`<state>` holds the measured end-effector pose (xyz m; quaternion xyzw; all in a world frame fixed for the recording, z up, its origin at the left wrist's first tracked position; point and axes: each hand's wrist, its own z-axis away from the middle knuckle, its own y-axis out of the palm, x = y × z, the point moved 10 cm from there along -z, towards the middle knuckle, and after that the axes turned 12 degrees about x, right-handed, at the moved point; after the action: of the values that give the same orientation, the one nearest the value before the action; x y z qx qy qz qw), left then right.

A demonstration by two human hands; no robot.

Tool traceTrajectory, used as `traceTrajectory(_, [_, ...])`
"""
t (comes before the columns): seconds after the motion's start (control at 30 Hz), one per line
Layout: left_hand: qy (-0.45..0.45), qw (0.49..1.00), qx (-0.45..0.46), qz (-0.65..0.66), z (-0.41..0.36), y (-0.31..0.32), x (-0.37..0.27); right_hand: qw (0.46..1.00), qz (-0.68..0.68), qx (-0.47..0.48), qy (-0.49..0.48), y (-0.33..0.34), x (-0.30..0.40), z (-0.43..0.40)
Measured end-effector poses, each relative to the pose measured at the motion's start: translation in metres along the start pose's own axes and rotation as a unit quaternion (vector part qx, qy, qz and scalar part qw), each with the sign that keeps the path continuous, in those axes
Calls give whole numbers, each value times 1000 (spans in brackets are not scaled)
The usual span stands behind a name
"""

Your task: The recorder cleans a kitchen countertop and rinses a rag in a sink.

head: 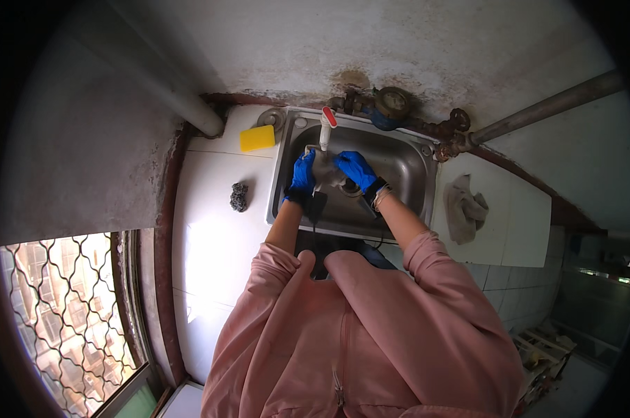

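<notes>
A pale wet cloth point(325, 174) hangs between my blue-gloved hands, under the white tap with a red lever point(326, 125), over the stainless steel sink point(406, 170). My left hand point(303, 170) grips the cloth at its left side, just below the spout. On the cloth's right side is my right hand point(354, 166), its fingers curled at the edge; the glove hides how much it holds. Part of the drain point(350, 189) shows beneath the right glove. Dark bands circle both wrists.
Left of the sink, a yellow sponge point(257, 138) and a steel wool scourer point(239, 197) lie on the white tiled counter point(216, 172). A grey cloth point(464, 209) rests on the right counter. Behind the sink run a water meter point(391, 104), a rusty valve point(458, 120) and pipes.
</notes>
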<state>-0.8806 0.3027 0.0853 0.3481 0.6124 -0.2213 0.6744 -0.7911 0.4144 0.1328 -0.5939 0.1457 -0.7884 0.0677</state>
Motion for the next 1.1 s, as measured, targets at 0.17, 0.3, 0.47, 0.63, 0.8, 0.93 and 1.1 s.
traceTrajectory(0.17, [-16,999,-26,-39,2,6,-39,992,-116,-44,2,-15,-23,-1])
traceTrajectory(0.3, [-55,993,-26,97,2,-7,-34,989,-149,16,-11,-11,-14,-10])
traceTrajectory(0.47, [-54,995,-38,69,1,-9,-42,996,59,-63,-3,-21,1,2])
traceTrajectory(0.63, [-37,995,-50,79,0,-19,-38,998,33,-43,-15,-25,3,5])
traceTrajectory(0.8, [-44,998,-29,29,-5,-18,-36,997,55,-57,-25,-35,-10,5])
traceTrajectory(0.93, [-59,997,0,-41,-3,-13,-42,996,-10,-74,-39,-40,-16,10])
traceTrajectory(1.1, [-27,990,-2,-139,0,-15,-50,979,76,-165,-94,-54,9,20])
